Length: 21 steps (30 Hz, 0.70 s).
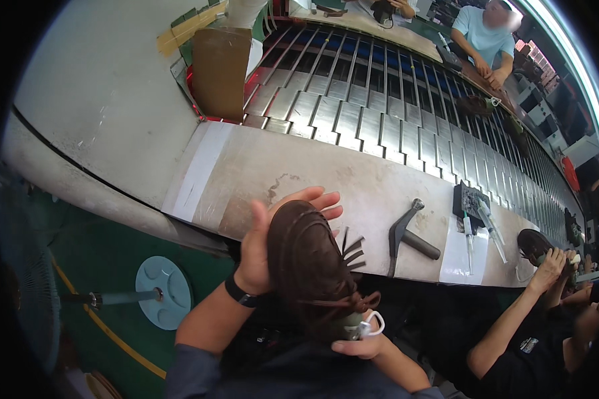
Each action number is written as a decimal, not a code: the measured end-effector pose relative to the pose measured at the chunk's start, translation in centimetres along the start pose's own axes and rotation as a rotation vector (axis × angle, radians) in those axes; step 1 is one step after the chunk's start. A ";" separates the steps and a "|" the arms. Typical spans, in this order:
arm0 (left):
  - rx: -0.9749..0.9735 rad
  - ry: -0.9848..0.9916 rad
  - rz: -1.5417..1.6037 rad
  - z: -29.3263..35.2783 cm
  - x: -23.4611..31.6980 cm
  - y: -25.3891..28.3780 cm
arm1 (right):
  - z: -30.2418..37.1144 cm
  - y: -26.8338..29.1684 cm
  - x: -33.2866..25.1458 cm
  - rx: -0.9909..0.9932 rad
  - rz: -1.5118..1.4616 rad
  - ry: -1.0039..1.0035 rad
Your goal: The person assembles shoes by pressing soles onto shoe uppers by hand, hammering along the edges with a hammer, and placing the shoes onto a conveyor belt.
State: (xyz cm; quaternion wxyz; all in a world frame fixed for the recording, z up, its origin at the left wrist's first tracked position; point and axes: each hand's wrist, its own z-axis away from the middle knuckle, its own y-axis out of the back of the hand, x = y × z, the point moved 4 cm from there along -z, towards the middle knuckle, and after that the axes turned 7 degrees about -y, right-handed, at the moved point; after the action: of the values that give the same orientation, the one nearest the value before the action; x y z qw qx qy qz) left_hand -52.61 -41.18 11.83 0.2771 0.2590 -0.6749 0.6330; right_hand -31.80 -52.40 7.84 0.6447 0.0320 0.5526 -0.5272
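A dark brown leather shoe (304,249) is held up in front of me, toe pointing away. It has brown laces and a fringe of dark strips at its side. My left hand (254,251), with a black wristband, lies behind the toe end; its fingers are stretched out and its palm is partly hidden. At the heel end my right hand (365,346) is closed on the shoe, thumb showing, near a white cord loop (377,323). The rest of that hand's grip is hidden.
On the worktable (259,179) lie a hammer (406,236) and syringes (489,226) by a dark block (469,199). A slatted metal conveyor (379,126) runs beyond. A co-worker's hand (549,269) holds another shoe at right. A round blue stool (163,292) stands at left.
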 end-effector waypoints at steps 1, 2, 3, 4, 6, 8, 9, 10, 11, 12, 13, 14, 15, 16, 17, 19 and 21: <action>-0.070 0.015 0.047 0.6 0.4 -0.2 | -0.2 0.3 -0.2 0.010 -0.003 -0.005; -0.138 0.029 0.095 1.2 0.8 -0.2 | -0.1 1.0 -1.3 0.175 0.444 0.274; -0.223 0.014 -0.032 1.8 1.2 -0.1 | 0.3 1.2 -2.0 0.330 0.892 0.545; -0.214 0.022 -0.023 2.3 1.2 0.4 | 0.3 1.8 -1.9 0.344 0.985 0.631; -0.363 0.003 -0.209 3.5 1.1 0.7 | 0.5 1.7 -0.9 0.415 1.109 0.700; -0.373 -0.021 -0.180 4.4 0.6 1.4 | 0.7 1.6 -0.3 0.381 1.129 0.659; -0.393 -0.038 -0.173 4.6 0.5 1.6 | 0.7 1.6 -0.1 0.356 1.151 0.641; -0.414 -0.055 -0.167 4.9 0.3 1.8 | 0.8 1.6 0.2 0.351 1.154 0.626; -0.404 -0.052 -0.159 5.2 0.2 2.0 | 0.9 1.4 0.4 0.353 1.164 0.623; -0.411 -0.059 -0.145 5.2 0.1 2.2 | 0.8 1.3 0.6 0.357 1.174 0.626; -0.419 -0.065 -0.134 5.3 0.1 2.4 | 0.7 1.2 0.6 0.355 1.175 0.620; -0.415 -0.064 -0.132 5.3 0.1 2.6 | 0.7 0.9 0.5 0.366 1.196 0.621; -0.434 -0.102 -0.139 5.4 0.1 3.0 | 0.6 0.6 0.5 0.379 1.219 0.619; -0.454 -0.140 -0.146 5.5 0.2 3.3 | 0.4 0.4 0.4 0.378 1.220 0.612; -0.450 -0.139 -0.143 5.6 0.2 3.6 | 0.2 0.2 0.3 0.361 1.214 0.595; -0.377 -0.141 -0.077 5.8 0.5 3.6 | 0.0 -0.1 0.4 0.347 1.203 0.579; -0.338 -0.119 -0.085 6.0 0.8 3.1 | -0.4 -0.2 0.5 0.321 1.128 0.580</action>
State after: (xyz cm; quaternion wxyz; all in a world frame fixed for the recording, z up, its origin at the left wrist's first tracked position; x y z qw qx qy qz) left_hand -55.62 -47.00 9.88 0.3027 0.2743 -0.7753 0.4818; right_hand -32.30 -52.59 7.48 0.6345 0.5536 0.5169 -0.1541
